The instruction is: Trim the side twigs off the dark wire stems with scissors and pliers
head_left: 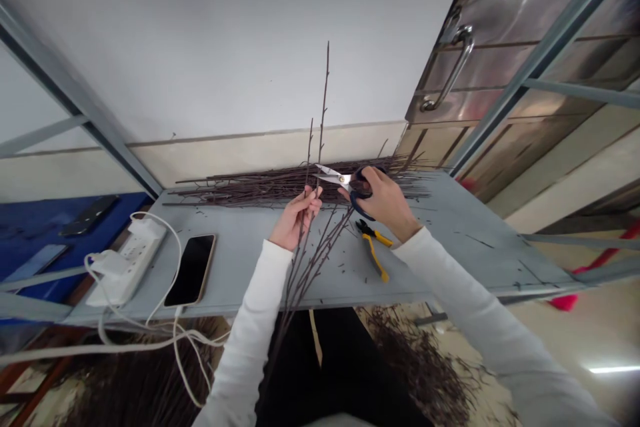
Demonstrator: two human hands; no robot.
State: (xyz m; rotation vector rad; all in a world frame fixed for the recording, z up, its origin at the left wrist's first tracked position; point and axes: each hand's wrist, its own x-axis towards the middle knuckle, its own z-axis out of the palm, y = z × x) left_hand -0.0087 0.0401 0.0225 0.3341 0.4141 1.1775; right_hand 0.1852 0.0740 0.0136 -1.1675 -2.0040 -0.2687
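Note:
My left hand [296,219] is closed around thin dark twigs [324,95], two of which stand up past the fingers against the wall. In my right hand [387,200] is a pair of scissors [344,179] with dark handles, its blades parted and reaching across the twigs just above my left fingers. Behind both hands lies a long pile of dark twigs [240,188]. More loose twigs [323,253] slant from the shelf down toward my lap. Yellow-handled pliers [374,250] lie below my right hand, apart from it.
On the left of the grey shelf [240,280] are a phone [191,270] and a white power strip [131,260] with cables. Metal frame posts [540,60] rise at both sides. Cut twig pieces [425,360] litter the floor. A metal door with a handle [453,73] stands at right.

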